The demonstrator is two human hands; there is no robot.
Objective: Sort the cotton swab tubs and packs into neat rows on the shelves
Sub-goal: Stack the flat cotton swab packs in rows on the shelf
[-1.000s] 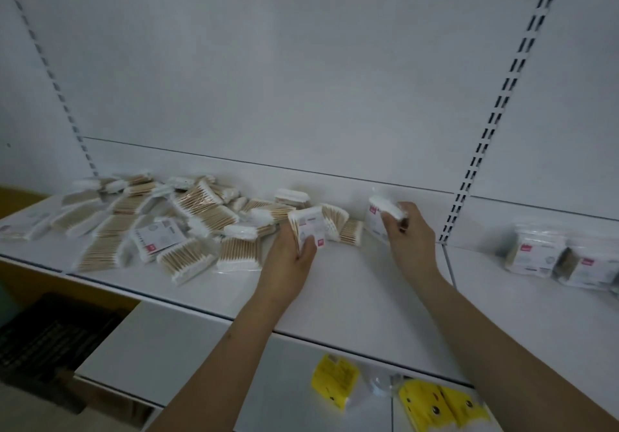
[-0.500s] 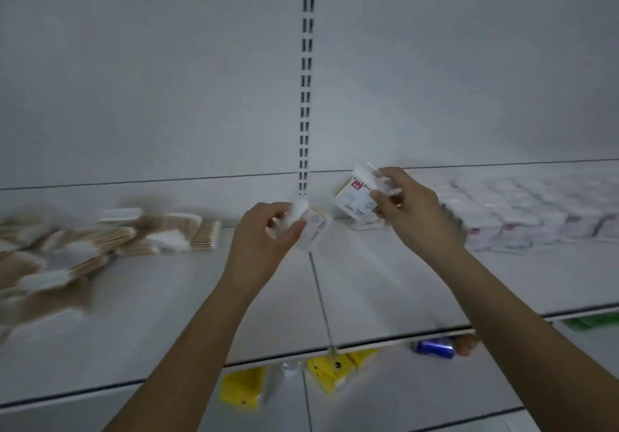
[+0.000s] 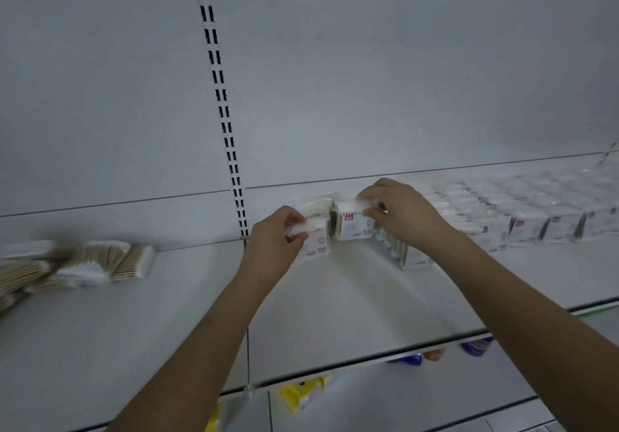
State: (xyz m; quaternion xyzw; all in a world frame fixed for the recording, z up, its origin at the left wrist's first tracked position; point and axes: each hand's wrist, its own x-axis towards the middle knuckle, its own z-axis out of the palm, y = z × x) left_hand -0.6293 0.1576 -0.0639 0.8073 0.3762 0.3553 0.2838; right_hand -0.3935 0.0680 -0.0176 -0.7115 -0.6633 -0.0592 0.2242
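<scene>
Lower shelf nearest the camera is showing yellow packs [image 3: 303,395] and blue items [image 3: 407,359], blurred, not part of this. Above that, bare white shelf [image 3: 351,301] is running under both forearms.

Left hand [image 3: 274,242] is gripping a swab pack [image 3: 316,240] by its top edge, fingers curled round it. Right hand [image 3: 400,212] is pinching a second swab pack [image 3: 351,224] at its top. Both packs are sitting upright, side by side, just right of the slotted upright [image 3: 227,137], near the back panel [image 3: 402,80].

Risks, as judgement: packs are thin and standing on edge, so letting go unevenly is likely tipping one. A leaning pack [image 3: 407,254] is sitting under the right wrist; the forearm could be knocking it flat. Rows [image 3: 536,217] to the right look stacked tight, easy to nudge.

Loose pile [image 3: 83,267] far left is waiting unsorted. Everything is white and dim; the frame is motion-blurred.
</scene>
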